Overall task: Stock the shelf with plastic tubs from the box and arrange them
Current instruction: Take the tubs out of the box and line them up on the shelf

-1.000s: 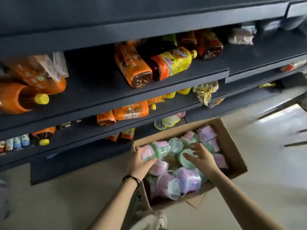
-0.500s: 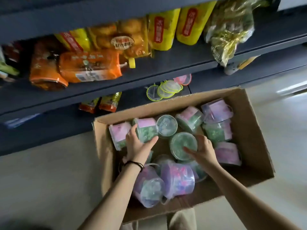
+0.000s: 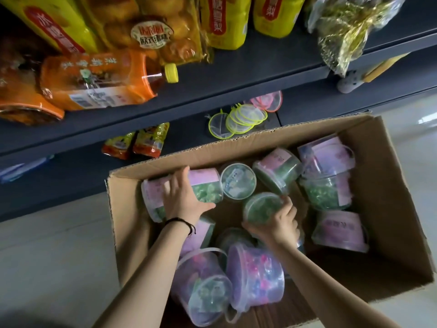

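Observation:
An open cardboard box (image 3: 387, 209) stands on the floor below the dark shelves, holding several clear plastic tubs with pink labels and green or purple contents. My left hand (image 3: 183, 200) grips a green-filled tub (image 3: 208, 185) lying on its side at the box's far left corner, fingers over its top and thumb under it. My right hand (image 3: 276, 223) holds the rim of a round green tub (image 3: 260, 207) near the middle of the box. Two purple-filled tubs (image 3: 257, 278) lie at the near side between my forearms.
The bottom shelf (image 3: 189, 138) carries red snack packets (image 3: 137, 144) and yellow and pink mesh discs (image 3: 238, 119). On the shelf above lie orange bottles (image 3: 99, 79), yellow packages and a gold foil bag (image 3: 343, 39). Pale floor (image 3: 54, 256) spreads left of the box.
The view has dropped and closed in on the box. My left hand has slid over onto the side-lying tub at the far left; my right hand has closed on the round green tub.

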